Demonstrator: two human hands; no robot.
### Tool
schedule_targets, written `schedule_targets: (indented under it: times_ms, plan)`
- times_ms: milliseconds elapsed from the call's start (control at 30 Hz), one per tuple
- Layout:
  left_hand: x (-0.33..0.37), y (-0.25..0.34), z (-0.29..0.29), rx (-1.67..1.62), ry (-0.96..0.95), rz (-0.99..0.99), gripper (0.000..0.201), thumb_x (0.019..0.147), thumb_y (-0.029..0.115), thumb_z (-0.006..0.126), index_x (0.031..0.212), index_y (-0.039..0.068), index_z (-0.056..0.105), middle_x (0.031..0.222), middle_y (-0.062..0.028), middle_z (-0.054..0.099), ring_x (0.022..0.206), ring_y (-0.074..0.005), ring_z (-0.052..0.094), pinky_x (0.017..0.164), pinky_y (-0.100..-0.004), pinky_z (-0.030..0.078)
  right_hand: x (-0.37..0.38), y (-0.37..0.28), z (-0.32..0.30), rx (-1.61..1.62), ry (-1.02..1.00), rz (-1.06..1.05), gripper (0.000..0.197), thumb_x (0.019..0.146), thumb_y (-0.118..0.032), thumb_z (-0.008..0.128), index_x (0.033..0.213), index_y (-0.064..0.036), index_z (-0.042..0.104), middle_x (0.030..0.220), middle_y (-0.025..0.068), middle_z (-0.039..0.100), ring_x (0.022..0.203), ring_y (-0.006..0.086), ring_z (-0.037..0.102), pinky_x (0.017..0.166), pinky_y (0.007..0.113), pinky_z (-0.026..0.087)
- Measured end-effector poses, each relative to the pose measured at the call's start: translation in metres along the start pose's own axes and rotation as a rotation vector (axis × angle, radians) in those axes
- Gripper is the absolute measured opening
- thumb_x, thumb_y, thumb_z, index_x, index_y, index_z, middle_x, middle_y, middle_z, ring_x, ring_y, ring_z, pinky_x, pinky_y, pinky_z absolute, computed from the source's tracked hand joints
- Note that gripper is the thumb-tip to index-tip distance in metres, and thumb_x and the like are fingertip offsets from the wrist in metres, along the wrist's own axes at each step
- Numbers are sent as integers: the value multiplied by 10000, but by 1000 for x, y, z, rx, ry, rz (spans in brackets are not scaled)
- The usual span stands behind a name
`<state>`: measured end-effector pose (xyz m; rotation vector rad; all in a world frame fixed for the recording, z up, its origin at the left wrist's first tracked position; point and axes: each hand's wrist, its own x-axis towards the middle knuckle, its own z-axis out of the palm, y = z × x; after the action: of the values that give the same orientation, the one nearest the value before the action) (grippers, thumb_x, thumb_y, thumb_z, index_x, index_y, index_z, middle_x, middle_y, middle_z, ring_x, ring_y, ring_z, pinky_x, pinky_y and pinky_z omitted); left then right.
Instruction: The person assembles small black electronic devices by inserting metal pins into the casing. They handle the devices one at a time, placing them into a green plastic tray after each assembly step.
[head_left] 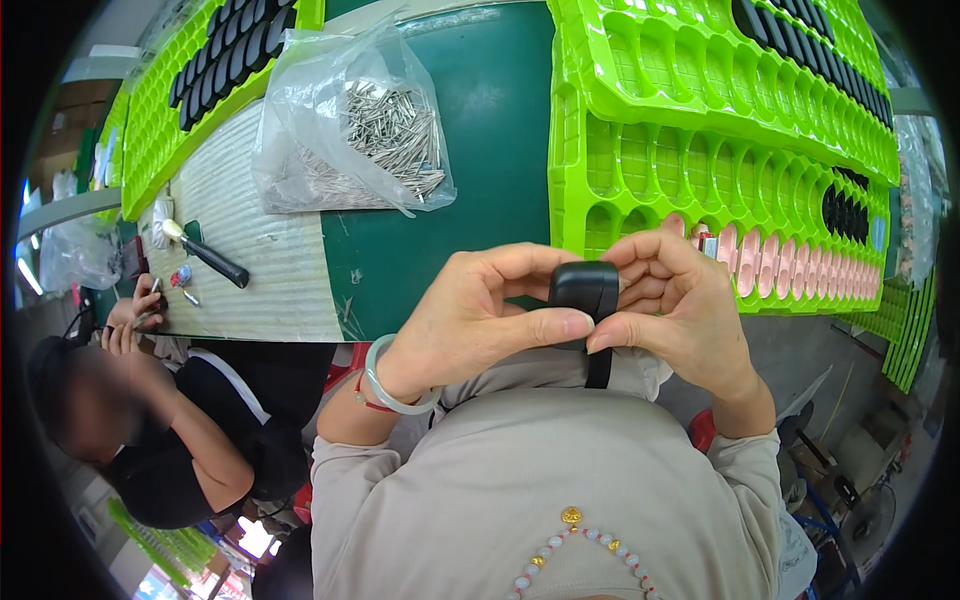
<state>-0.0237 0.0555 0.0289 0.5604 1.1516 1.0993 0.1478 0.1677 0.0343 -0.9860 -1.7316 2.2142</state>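
Just right of the frame's centre, the case (584,288) is pinched by the left hand (470,312) from the left and the right hand (690,318) from the right, its longer visible side lying roughly crosswise.

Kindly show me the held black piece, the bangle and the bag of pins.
Held black piece (583,287): head view, upper part.
Bangle (371,372): head view, left curve.
Bag of pins (318,130): head view, plastic wall.
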Motion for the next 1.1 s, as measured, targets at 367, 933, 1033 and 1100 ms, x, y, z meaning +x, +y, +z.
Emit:
schedule_targets:
  times_ms: [367,933,1033,1100]
  plan:
    - [9,5,2,-106,-18,-135,348,783,134,742,1049,-43,604,897,-66,657,779,-81,606,697,-216,507,-1,-9,-8,30,-52,39,416,676,5,785,997,47,523,859,117,656,796,135,654,688,241,537]
    - [17,-3,-4,-265,-80,-243,341,790,149,734,1047,-26,596,903,-64,656,748,-87,620,647,-208,511,9,1,-27,224,-129,177,533,616,-54,840,1028,41,516,872,101,629,744,109,633,639,218,542]
    - [17,-3,-3,-283,-66,-229,324,799,148,724,1041,-22,592,901,-61,655,748,-85,620,647,-202,511,8,0,-27,208,-113,172,523,621,-50,837,1025,41,518,872,103,629,721,108,636,624,213,540]
    - [17,-3,-4,-246,-57,-245,315,805,150,718,1036,-22,591,890,-53,653,738,-79,615,642,-196,506,7,-3,-27,172,-121,164,478,658,-46,805,1028,53,518,837,86,627,701,111,637,627,212,510]
